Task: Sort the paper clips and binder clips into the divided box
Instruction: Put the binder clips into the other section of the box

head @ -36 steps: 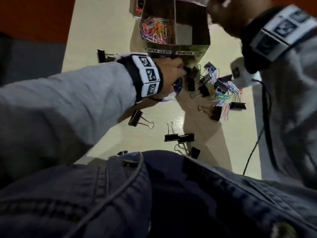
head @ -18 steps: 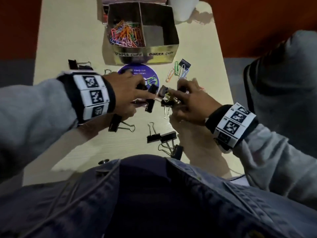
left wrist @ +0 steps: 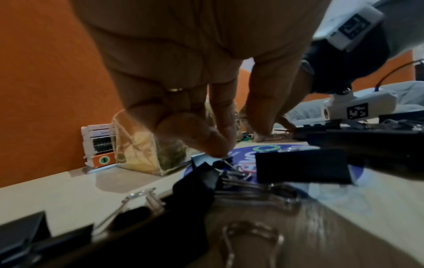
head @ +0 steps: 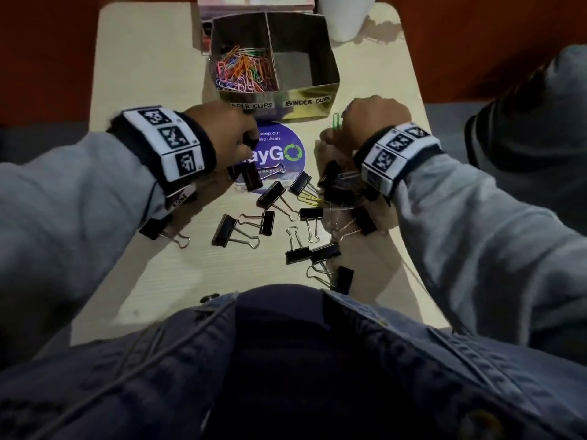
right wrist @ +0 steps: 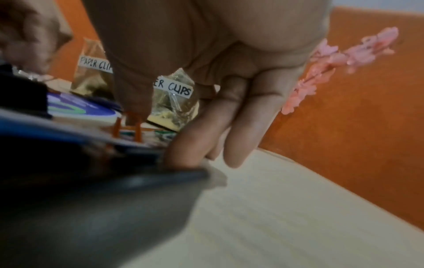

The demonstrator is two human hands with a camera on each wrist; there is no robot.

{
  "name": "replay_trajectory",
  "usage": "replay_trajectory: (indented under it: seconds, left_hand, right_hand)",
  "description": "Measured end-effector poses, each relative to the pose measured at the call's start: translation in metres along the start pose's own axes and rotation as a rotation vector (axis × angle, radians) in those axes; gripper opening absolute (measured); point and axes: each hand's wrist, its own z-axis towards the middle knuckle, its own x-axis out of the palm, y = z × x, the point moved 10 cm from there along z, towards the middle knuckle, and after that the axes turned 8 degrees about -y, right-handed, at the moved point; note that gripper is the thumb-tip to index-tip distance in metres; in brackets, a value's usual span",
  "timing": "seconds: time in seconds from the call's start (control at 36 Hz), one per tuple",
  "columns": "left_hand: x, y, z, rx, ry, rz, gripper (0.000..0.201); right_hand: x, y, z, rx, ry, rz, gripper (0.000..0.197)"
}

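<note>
The gold divided box [head: 305, 104] stands at the far middle of the table. Coloured paper clips [head: 244, 71] fill its left half; the half labelled binder clips [head: 295, 61] is bare. My left hand [head: 251, 141] reaches onto the purple sticker [head: 282, 154], and its thumb and finger pinch a small black binder clip [left wrist: 206, 160]. My right hand [right wrist: 158, 134] stands fingers down on the table right of the sticker. Its thumb [right wrist: 135, 107] touches an orange paper clip [right wrist: 127, 127], beside a green paper clip [head: 336, 122]. Several black binder clips [head: 273, 195] lie between my forearms.
A white cup [head: 343, 17] and a flat stack [head: 254, 4] stand behind the box. More binder clips [head: 336, 192] are heaped under my right wrist, and one [head: 155, 228] lies under my left forearm. Pink flowers [right wrist: 344, 54] hang right of the table.
My hands met over the middle of the table and have now parted. The left moved onto the sticker, the right out to the loose paper clips by the box. More binder clips lie in the middle.
</note>
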Motion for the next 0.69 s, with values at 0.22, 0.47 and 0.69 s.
replay_trajectory:
  seconds: [0.22, 0.47, 0.69]
  left_hand:
    - [0.010, -0.011, 0.003, 0.056, -0.003, 0.001, 0.029]
    - [0.010, -0.007, 0.008, 0.040, -0.008, -0.137, 0.024]
    - [0.009, 0.006, 0.006, 0.040, 0.015, -0.073, 0.023]
  right_hand:
    - [0.012, 0.018, 0.023, -0.040, 0.053, 0.065, 0.039]
    - [0.015, 0.026, 0.002, -0.276, 0.037, -0.067, 0.029]
    - [0.022, -0.002, 0.006, -0.057, 0.066, 0.056, 0.037]
